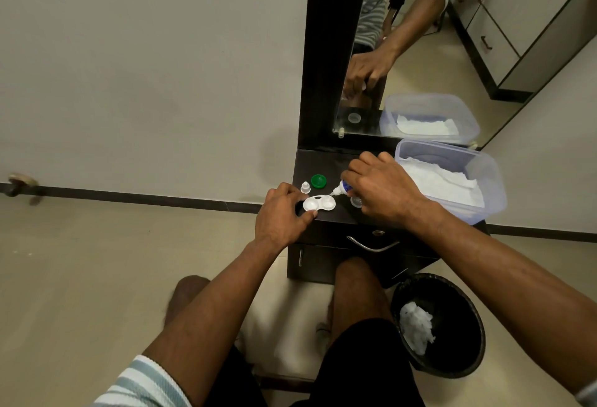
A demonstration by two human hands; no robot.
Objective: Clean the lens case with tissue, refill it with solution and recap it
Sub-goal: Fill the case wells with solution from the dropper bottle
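Left hand (281,211): fingers pinch the white lens case (319,204) on the table (326,161).
Right hand (381,191): fingers wrap around the bottle (342,189), tip over the case.

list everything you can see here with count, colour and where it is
lens case: 1, white, both wells uncapped, front left of the dark table top
solution bottle: 1, white with blue label, tilted, tip over the case's right well
green cap: 1, on the table behind the case
small white cap: 1, left of the green cap
clear cap: 1, partly hidden under the right hand
plastic box: 1, clear, holds white tissue, right side of the table
table: 1, dark, with a drawer
mirror: 1, dark frame, behind the table
bin: 1, black, on the floor at right, used tissue inside
hands: left hand holds the case; right hand grips the bottle
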